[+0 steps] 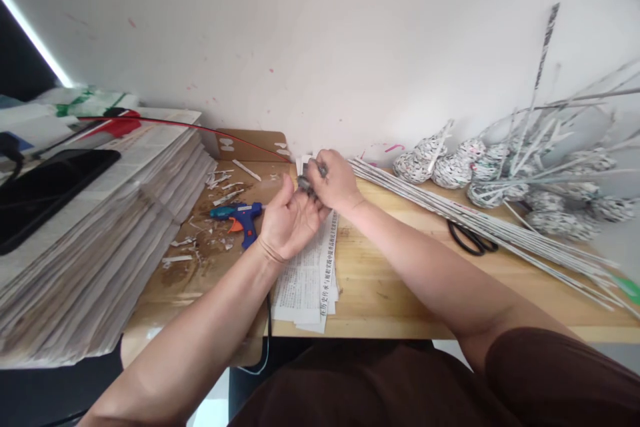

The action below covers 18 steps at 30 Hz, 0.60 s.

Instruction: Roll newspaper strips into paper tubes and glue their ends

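Note:
My left hand (293,219) is palm up over the middle of the table, its fingers spread. Just above its fingertips, my right hand (333,180) is closed on a small grey object (304,181), mostly hidden by the fingers and too small to name. Printed newspaper strips (305,287) lie beneath both hands and reach the table's front edge. To the left of my left hand, a blue glue gun (245,217) with an orange trigger rests on brown cardboard.
A tall stack of newspaper (165,193) with a black phone (55,187) fills the left. Paper scraps (185,242) litter the cardboard. Long rolled paper sticks (440,203), black-handled scissors (470,239) and several woven paper pieces (453,170) lie right. The wall (320,47) stands close behind.

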Motion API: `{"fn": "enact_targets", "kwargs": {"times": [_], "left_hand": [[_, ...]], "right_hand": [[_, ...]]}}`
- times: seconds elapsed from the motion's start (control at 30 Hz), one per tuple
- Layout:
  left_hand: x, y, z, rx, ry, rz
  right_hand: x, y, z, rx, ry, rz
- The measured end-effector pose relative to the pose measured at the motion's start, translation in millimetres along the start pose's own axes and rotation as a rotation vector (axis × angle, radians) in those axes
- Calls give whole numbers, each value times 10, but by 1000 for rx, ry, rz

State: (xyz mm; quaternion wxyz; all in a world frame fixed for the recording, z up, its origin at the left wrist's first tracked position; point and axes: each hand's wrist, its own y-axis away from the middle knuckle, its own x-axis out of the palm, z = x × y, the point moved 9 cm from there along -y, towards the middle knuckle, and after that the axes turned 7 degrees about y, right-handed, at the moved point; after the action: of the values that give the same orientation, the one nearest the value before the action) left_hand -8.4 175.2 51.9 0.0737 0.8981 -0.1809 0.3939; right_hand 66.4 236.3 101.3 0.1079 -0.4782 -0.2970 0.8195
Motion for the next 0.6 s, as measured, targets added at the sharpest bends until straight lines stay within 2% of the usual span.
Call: {"fn": "enact_targets", "kwargs": {"times": [0.07,0.1,0.17,0.23,0.3,0.4,0.5,0.6], "left_hand": [[97,38,22,-31,-53,88],[125,50,39,-47,-99,136],[92,42,70,-48,-260,188],[-62,-16,65,19,-546,138],[-224,-75,53,100,-946,49],[-297,-102,98,182,-1376,27],[-313,-75,107,232,-1574,-21],[-366,-69,127,192,-1629,-61]], "right_hand": [[-201,-42,-249,70,3,-86],[-255,-32,-437,157,-10,-81],[-275,54,-790,298,-49,-4],[-234,184,-980,297,-2,111],[-228,340,-1080,287,62,154],[-179,562,-1147,362,30,231],[-109,688,-1146,421,-66,350],[-44,729,-1145,385,-159,478]]}}
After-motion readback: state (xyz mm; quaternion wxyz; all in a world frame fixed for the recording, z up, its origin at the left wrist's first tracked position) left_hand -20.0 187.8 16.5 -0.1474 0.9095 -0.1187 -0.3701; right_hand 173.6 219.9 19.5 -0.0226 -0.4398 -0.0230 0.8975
